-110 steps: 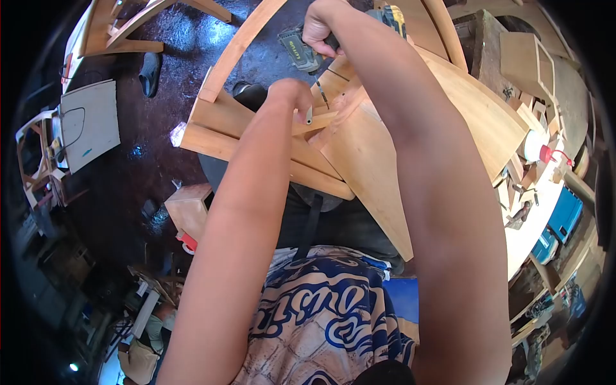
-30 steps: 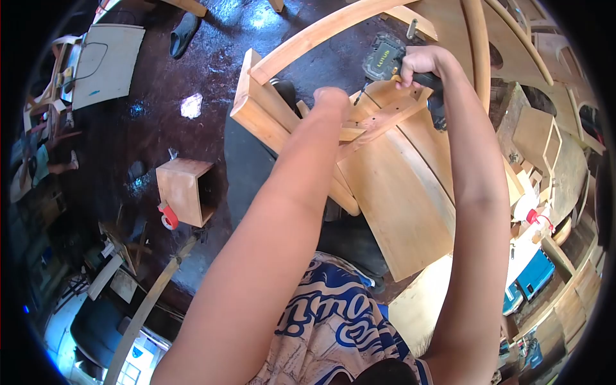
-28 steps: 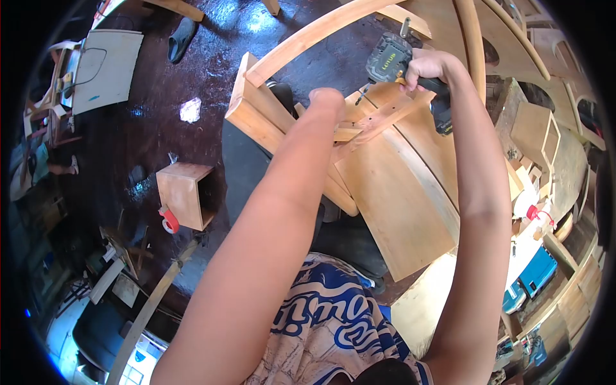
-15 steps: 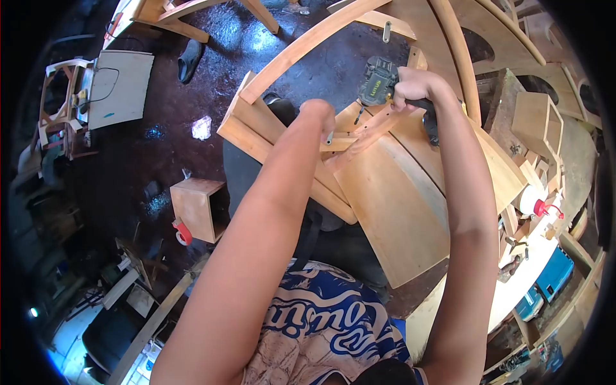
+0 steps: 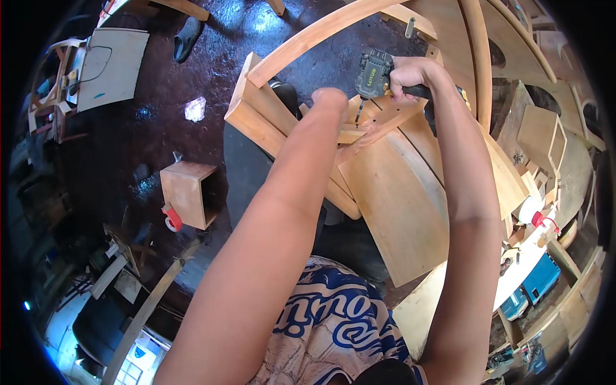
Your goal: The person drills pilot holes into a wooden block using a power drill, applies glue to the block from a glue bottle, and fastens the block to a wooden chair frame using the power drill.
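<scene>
My right hand [image 5: 408, 78] is closed round the handle of a dark cordless drill [image 5: 375, 72] marked LOTUS. The drill's thin bit [image 5: 359, 113] points down at a small wooden strip [image 5: 351, 134] by the joint of the wooden frame. My left hand [image 5: 332, 101] is at the left end of that strip; its fingers are hidden behind the hand and wrist. A cross rail [image 5: 388, 126] with several dark holes runs over wide wooden panels [image 5: 401, 212]. A curved wooden piece [image 5: 314, 37] rises from the frame's left end.
A small open wooden box [image 5: 183, 191] with a red tape dispenser [image 5: 172, 219] stands on the dark floor at left. A slipper [image 5: 187, 40] lies beyond. At right are wood offcuts, a white bottle with a red cap [image 5: 530, 212] and a blue case [image 5: 541, 277].
Since the earlier frames my right hand has turned the drill more upright, and its bit now points down close to the small strip. The view has shifted slightly; my left hand stays by the strip.
</scene>
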`<state>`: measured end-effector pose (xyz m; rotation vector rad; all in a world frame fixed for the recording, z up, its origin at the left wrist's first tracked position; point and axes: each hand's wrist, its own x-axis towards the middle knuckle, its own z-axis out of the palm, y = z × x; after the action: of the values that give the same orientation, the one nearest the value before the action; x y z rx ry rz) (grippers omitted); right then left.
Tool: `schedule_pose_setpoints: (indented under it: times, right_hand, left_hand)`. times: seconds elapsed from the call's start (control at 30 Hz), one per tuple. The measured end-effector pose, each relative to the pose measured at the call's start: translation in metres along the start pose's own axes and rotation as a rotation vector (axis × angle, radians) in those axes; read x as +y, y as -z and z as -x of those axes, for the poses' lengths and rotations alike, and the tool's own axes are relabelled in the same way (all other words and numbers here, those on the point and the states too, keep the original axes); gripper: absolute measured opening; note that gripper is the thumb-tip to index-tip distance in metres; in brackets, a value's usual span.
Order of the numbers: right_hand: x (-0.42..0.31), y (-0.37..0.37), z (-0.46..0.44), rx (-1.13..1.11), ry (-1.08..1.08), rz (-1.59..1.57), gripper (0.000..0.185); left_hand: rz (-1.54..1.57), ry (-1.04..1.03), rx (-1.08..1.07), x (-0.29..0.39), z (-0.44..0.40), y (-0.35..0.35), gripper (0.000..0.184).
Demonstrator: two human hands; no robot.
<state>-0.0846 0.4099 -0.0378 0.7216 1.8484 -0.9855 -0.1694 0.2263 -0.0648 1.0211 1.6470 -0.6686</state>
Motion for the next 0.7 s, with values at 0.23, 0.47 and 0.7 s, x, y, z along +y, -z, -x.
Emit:
schedule_pose_setpoints:
  times: [0.23,0.47,0.7]
  right_hand:
    - [-0.003,-0.002,-0.005,-0.010,-0.010,-0.030,0.029]
    - [-0.007,-0.001,-0.002,-0.043,-0.034,-0.036,0.025]
    - [-0.011,0.006,-0.017,-0.139,-0.159,-0.021,0.020]
  left_hand:
    - [0.021,0.013,0.021,0.001,0.004,0.000,0.052]
    - [0.028,-0.006,0.044,-0.001,-0.009,-0.004,0.053]
    - [0.045,0.020,0.001,0.000,-0.007,-0.001,0.052]
